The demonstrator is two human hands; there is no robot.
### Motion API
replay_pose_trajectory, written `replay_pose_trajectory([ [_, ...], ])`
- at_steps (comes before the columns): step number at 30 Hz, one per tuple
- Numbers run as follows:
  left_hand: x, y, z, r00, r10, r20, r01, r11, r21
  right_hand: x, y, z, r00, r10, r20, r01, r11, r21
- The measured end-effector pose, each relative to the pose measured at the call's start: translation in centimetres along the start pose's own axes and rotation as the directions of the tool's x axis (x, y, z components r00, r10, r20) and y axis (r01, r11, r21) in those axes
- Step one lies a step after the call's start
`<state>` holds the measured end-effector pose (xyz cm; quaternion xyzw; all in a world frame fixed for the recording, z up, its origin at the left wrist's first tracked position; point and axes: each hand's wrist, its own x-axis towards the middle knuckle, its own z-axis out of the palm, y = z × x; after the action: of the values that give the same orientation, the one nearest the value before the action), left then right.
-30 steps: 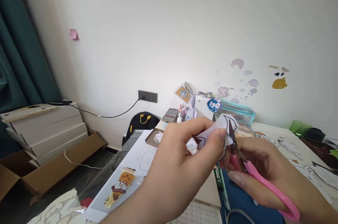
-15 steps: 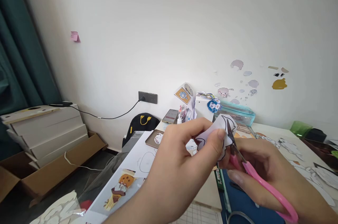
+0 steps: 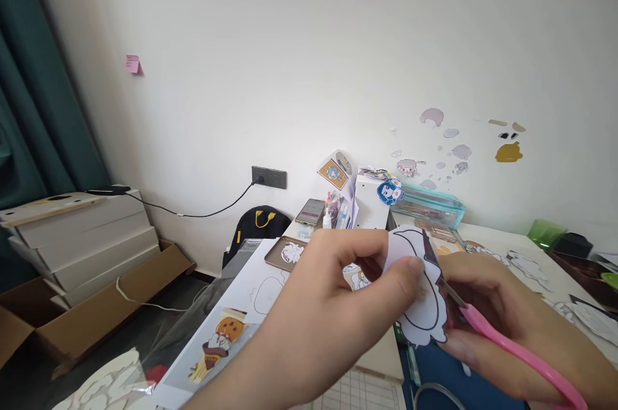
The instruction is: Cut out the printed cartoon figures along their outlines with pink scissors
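Between the thumb and fingers of my left hand [image 3: 355, 291] is a white paper cutout [image 3: 419, 323] with a black drawn outline and a scalloped lower edge. My right hand [image 3: 502, 326] grips pink-handled scissors [image 3: 502, 339]. Their blades meet the paper's right edge, and the upper blade shows dark near its top; the other blade is mostly hidden behind the paper. Under and behind my hands, the desk bears a brown tray [image 3: 277, 254] with a small cutout in it, and a printed sheet [image 3: 219, 349] with an ice-cream picture.
At the back stand a phone [image 3: 310, 211], a white box [image 3: 371, 201] and a clear turquoise case [image 3: 429, 207]. More paper cutouts [image 3: 528, 268] lie on the right. A cardboard box [image 3: 116, 307] with white boxes stands on the floor at left, near a black backpack [image 3: 261, 230].
The paper has turned in my left hand, so more of its face and scalloped edge shows. My right hand and the scissors have shifted slightly right and down.
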<state>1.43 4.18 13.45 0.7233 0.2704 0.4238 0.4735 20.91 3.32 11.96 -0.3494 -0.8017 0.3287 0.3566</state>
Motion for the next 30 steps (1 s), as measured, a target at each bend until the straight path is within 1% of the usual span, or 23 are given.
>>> replay_pose_trajectory([
  [3, 0.1, 0.1, -0.1, 0.999, -0.019, 0.031, 0.019, 1.000, -0.018, -0.1, 0.4, -0.1, 1.000, 0.000, -0.008, 0.000, 1.000, -0.004],
  [7, 0.0, 0.2, -0.1, 0.999, -0.027, 0.047, 0.028, 0.999, -0.020, -0.2, 0.6, -0.2, 0.998, 0.027, -0.056, -0.029, 0.999, -0.034],
  [12, -0.1, 0.2, -0.1, 0.998, -0.033, 0.054, 0.034, 0.999, -0.020, -0.4, 0.8, -0.2, 0.997, -0.040, -0.073, 0.034, 0.996, -0.078],
  [14, -0.1, 0.1, -0.2, 0.998, -0.035, 0.058, 0.036, 0.999, -0.017, -0.7, 1.0, -0.2, 0.989, -0.079, -0.128, 0.067, 0.993, -0.100],
  [16, -0.1, 0.1, -0.2, 0.997, -0.038, 0.061, 0.039, 0.999, -0.017, -0.9, 1.2, -0.2, 0.969, -0.112, -0.220, 0.085, 0.988, -0.128],
  [18, -0.1, 0.1, -0.3, 0.997, -0.036, 0.064, 0.037, 0.999, -0.014, -0.9, 1.2, -0.2, 0.955, -0.115, -0.272, 0.074, 0.985, -0.157],
  [22, 0.1, 0.1, -0.2, 0.998, -0.035, 0.053, 0.036, 0.999, -0.015, 0.0, 0.5, 0.1, 0.962, -0.084, -0.260, 0.029, 0.977, -0.211],
  [26, 0.0, 0.1, -0.2, 0.998, -0.039, 0.044, 0.040, 0.999, -0.017, 0.7, -0.2, 0.3, 0.963, -0.087, -0.254, 0.026, 0.972, -0.234],
  [30, -0.1, 0.0, -0.1, 0.998, -0.052, 0.029, 0.053, 0.998, -0.035, 0.7, -0.5, 0.2, 0.963, -0.090, -0.256, 0.029, 0.972, -0.232],
])
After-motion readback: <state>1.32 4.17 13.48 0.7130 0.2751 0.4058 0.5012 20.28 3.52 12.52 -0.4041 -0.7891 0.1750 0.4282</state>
